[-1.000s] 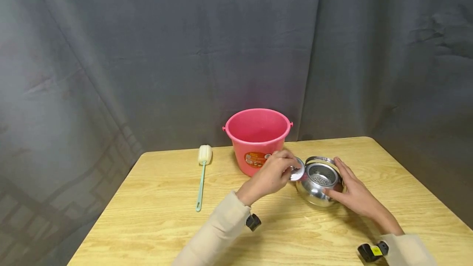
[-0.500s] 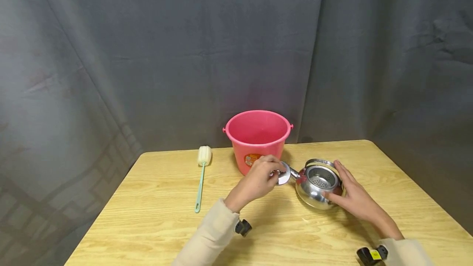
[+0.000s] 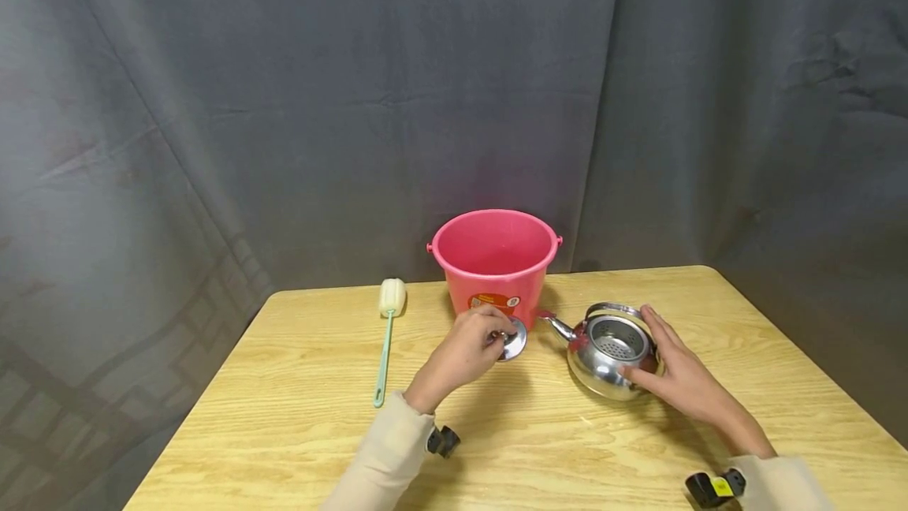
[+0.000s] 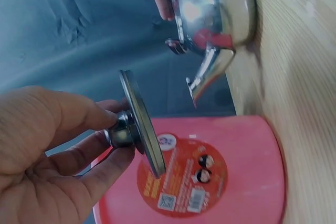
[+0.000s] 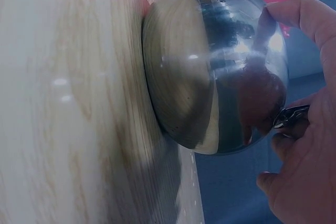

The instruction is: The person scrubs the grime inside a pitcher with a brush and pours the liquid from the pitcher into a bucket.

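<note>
My left hand (image 3: pixel 459 349) pinches the knob of a round metal lid (image 3: pixel 516 340), held above the table in front of the bucket. In the left wrist view the lid (image 4: pixel 140 121) stands tilted nearly on edge, thumb and fingers at its knob. A shiny steel kettle (image 3: pixel 603 373) sits on the table at right, uncovered, with a perforated strainer (image 3: pixel 619 339) in its mouth and its spout toward the bucket. My right hand (image 3: pixel 684 377) holds the kettle's right side. The right wrist view shows the thumb on its body and the fingers near the handle's base.
A pink bucket (image 3: pixel 459 282) with an orange label stands at the back, left of the kettle. Further left lies a sponge brush (image 3: pixel 392 298) with a thin green handle. Grey curtains (image 3: pixel 355 101) hang behind the wooden table (image 3: pixel 298 408).
My left hand has carried the lid leftward, away from the kettle, uncovering the spout to view. The right hand and kettle have stayed nearly in place.
</note>
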{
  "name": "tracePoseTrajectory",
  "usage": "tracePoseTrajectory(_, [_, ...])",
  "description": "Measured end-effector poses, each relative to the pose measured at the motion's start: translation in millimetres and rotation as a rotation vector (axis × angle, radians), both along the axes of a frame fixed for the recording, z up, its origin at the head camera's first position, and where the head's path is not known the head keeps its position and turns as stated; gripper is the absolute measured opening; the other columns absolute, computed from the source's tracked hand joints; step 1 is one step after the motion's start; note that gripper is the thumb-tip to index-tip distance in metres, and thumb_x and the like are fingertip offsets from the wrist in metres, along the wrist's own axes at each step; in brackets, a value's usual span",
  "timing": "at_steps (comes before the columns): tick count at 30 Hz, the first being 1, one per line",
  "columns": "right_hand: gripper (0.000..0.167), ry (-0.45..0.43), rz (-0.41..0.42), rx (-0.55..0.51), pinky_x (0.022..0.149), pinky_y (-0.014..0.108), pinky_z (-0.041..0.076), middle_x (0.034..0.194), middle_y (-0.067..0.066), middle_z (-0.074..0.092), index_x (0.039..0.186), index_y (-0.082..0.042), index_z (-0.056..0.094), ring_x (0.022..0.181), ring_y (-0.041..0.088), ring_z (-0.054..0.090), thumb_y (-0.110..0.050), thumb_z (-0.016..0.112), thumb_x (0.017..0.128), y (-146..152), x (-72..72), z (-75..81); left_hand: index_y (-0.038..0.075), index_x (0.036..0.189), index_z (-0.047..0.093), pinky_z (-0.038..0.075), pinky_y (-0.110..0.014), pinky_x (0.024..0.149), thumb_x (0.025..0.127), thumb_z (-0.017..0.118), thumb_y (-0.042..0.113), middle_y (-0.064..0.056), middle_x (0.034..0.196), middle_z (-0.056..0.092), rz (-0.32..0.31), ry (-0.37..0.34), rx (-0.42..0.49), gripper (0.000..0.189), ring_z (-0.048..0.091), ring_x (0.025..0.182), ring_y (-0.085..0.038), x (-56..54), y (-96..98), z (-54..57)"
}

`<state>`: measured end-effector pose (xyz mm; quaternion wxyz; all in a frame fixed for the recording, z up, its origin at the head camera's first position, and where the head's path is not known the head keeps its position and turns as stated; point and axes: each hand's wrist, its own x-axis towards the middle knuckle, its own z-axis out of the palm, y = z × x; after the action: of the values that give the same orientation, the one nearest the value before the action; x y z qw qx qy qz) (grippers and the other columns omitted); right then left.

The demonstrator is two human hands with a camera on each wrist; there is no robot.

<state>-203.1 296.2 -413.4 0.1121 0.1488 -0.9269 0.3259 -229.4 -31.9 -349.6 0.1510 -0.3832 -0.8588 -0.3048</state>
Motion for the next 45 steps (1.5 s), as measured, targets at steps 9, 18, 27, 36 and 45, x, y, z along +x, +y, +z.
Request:
tracePoseTrajectory(9, [0.106, -0.016, 0.0, -0.016, 0.093, 0.075, 0.025, 0.156, 0.028, 0.009, 0.155, -0.007, 0.002, 0.133, 0.057, 0.02, -0.035, 0.074, 0.084, 0, 0.0, 1.6, -0.001, 0.091, 0.074, 0.051, -0.028, 0.078, 0.081, 0.061, -0.009, -0.009, 0.095, 0.067, 0.043, -0.009, 0.021, 0.018, 0.063, 0.09, -0.02, -3.5, -18.5, -8.8])
tracePoseTrajectory(18, [0.105, -0.014, 0.003, -0.025, 0.094, 0.074, 0.024, 0.156, 0.028, 0.008, 0.155, -0.007, 0.002, 0.133, 0.057, 0.019, -0.035, 0.074, 0.084, 0, -0.1, 1.3, -0.001, 0.092, 0.075, 0.051, -0.034, 0.078, 0.083, 0.063, -0.006, -0.01, 0.096, 0.067, 0.099, -0.034, 0.007, 0.016, 0.063, 0.089, -0.022, -4.0, -34.9, -18.4])
tracePoseTrajectory(27, [0.105, 0.001, 0.01, -0.031, 0.093, 0.075, 0.024, 0.156, 0.027, 0.008, 0.155, -0.007, 0.002, 0.133, 0.057, 0.019, -0.034, 0.074, 0.084, 1, -0.8, 0.0, -0.001, 0.092, 0.075, 0.05, -0.027, 0.068, 0.083, 0.063, -0.007, -0.008, 0.093, 0.066, 0.16, -0.086, 0.045, 0.016, 0.061, 0.084, -0.018, -4.9, -46.1, -26.5])
tracePoseTrajectory(36, [0.104, 0.01, 0.016, -0.025, 0.091, 0.076, 0.025, 0.156, 0.027, 0.009, 0.156, -0.008, 0.003, 0.131, 0.059, 0.021, -0.033, 0.074, 0.084, 0, 0.0, -1.4, -0.003, 0.089, 0.074, 0.052, -0.027, 0.067, 0.081, 0.063, -0.01, -0.011, 0.09, 0.066, 0.156, -0.077, 0.016, 0.016, 0.062, 0.084, -0.021, -7.3, -52.2, -36.8])
tracePoseTrajectory(45, [0.105, 0.004, 0.005, -0.023, 0.093, 0.074, 0.026, 0.156, 0.027, 0.008, 0.155, -0.007, 0.002, 0.132, 0.058, 0.022, -0.034, 0.074, 0.084, 0, -0.4, 0.0, 0.001, 0.083, 0.075, 0.05, -0.027, 0.068, 0.081, 0.063, -0.012, -0.007, 0.086, 0.067, 0.157, -0.1, -0.02, 0.018, 0.061, 0.083, -0.019, -10.2, -52.0, -45.4])
